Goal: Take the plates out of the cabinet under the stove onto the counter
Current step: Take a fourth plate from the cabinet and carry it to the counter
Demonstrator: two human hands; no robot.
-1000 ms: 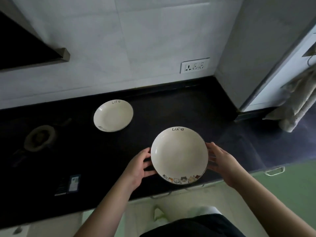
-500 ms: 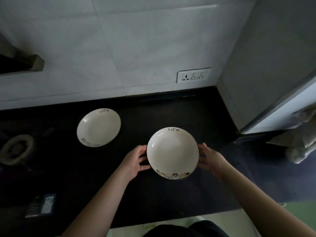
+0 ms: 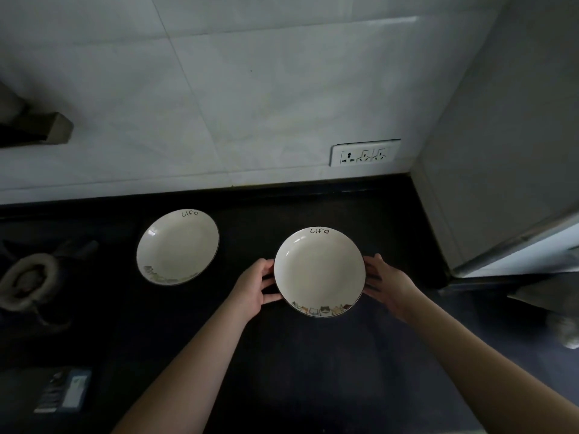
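Now you hold the near plate (image 3: 319,270) by its rim over the dark tabletop (image 3: 313,371), your left hand (image 3: 250,289) gripping its left edge with thumb on top, your right hand (image 3: 387,285) curled round the right edge. You cannot tell whether it touches the tabletop. A second plate (image 3: 177,247) lies flat on the tabletop to its left, apart from it. Behind, a socket (image 3: 365,152) sits low on the tiled wall.

Fingertips of both hands vanish beneath the held plate (image 3: 319,270), its contact with the counter (image 3: 313,386) is indeterminable, and the burner (image 3: 26,281) is cropped at left.
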